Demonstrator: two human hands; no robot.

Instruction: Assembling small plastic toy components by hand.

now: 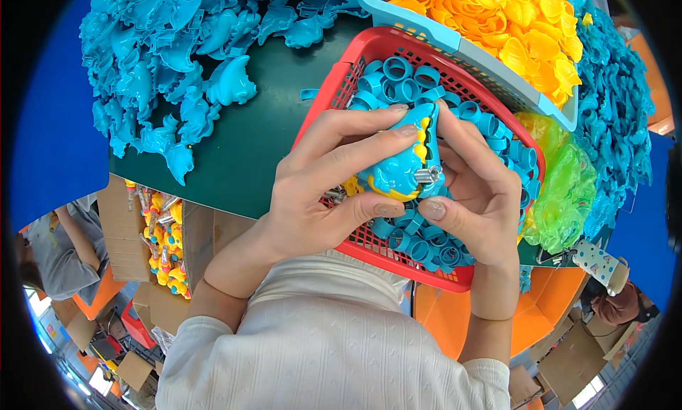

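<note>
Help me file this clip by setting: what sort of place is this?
Probably an assembly workshop: blue shells lie heaped on the table, a red basket holds many blue rings, and a carton contains yellow parts.

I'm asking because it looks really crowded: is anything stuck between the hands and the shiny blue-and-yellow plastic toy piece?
Nothing visible. The left hand and right hand both touch the shiny blue-and-yellow plastic toy piece directly. The red plastic mesh basket of round blue plastic rings is underneath, not between.
</note>
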